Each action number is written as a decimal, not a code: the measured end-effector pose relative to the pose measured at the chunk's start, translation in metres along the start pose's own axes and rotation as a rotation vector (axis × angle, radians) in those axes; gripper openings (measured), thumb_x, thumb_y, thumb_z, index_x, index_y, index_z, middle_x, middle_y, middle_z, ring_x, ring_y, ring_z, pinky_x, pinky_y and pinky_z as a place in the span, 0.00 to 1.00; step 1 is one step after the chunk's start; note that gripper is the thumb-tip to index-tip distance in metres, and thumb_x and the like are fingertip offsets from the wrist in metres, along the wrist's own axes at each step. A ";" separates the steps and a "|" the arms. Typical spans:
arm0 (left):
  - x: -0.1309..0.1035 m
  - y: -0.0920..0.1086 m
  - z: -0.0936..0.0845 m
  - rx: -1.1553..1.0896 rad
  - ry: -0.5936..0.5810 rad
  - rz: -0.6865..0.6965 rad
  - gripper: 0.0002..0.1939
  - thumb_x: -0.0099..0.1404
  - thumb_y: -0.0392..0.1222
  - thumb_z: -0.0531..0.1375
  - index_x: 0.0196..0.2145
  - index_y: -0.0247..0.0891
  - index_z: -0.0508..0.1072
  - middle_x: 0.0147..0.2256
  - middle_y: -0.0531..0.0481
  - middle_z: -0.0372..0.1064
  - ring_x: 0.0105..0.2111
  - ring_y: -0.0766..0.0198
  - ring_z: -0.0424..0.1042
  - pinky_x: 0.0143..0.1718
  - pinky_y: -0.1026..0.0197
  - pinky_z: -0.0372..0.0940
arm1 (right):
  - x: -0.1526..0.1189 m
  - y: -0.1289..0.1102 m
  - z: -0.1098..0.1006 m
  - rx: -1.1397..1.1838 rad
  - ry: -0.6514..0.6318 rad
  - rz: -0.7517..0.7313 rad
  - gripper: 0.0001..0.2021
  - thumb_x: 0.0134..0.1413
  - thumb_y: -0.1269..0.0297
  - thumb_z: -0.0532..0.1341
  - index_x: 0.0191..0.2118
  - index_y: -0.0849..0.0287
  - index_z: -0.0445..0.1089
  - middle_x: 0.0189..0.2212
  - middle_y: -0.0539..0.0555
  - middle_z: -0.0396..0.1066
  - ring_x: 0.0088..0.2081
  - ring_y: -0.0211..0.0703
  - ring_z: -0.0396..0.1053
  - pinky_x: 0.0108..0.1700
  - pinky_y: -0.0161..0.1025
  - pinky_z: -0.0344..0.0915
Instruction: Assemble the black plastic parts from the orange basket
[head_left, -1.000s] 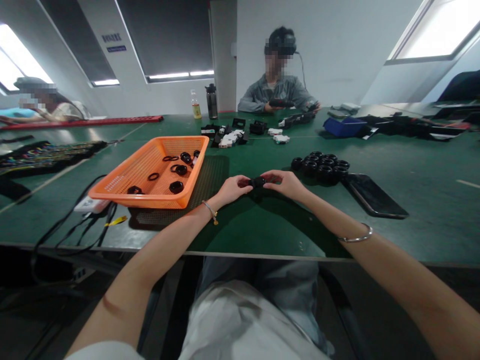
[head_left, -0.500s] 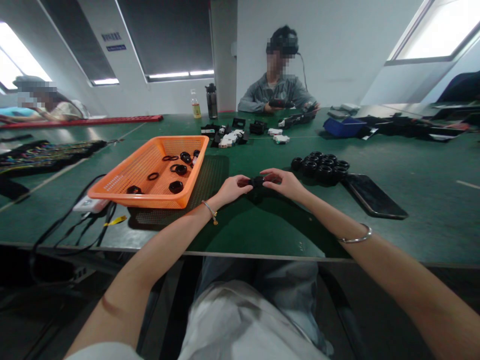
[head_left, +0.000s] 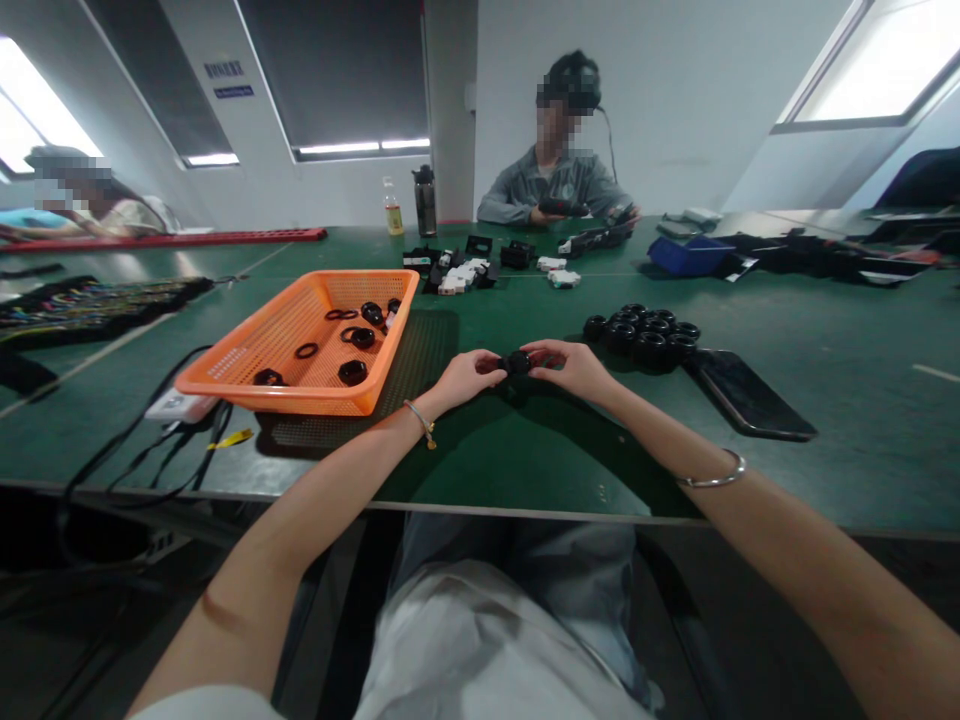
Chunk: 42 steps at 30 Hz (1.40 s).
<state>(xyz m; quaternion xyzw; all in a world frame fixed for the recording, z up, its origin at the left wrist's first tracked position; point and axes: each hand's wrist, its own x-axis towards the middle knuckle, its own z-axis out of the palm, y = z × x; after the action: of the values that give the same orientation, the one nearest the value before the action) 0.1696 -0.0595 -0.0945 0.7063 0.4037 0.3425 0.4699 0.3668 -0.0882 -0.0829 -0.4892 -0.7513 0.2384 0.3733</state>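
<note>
Between my two hands is a small black round fitting, held just above the green table. My left hand pinches its left side with thumb and fingers. From the right, the fingertips of my right hand close on its other side. Its finer shape is too small and dark to make out. To the left stands an orange perforated basket with several black rings and nut-like pieces inside. A cluster of similar black round parts sits right of my right hand.
A phone lies beside the cluster. Black and white pieces are farther back, near two bottles. A co-worker sits opposite, holding a dark object. Cables and a white power strip lie below the basket.
The black fitting has turned slightly between my fingers and shows more of its round face. Both hands stay in nearly the same place.
</note>
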 end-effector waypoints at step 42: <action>0.001 0.006 -0.001 -0.212 -0.053 -0.093 0.07 0.55 0.28 0.60 0.34 0.28 0.68 0.20 0.57 0.66 0.19 0.75 0.64 0.28 0.67 0.62 | 0.000 0.007 0.000 -0.035 0.035 -0.042 0.19 0.43 0.66 0.63 0.45 0.56 0.73 0.37 0.53 0.76 0.38 0.46 0.73 0.42 0.44 0.70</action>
<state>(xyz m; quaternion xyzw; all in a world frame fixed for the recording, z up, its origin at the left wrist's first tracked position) 0.1710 -0.0594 -0.0889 0.6418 0.3849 0.3423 0.5681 0.3704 -0.0850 -0.0879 -0.4837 -0.7588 0.2087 0.3829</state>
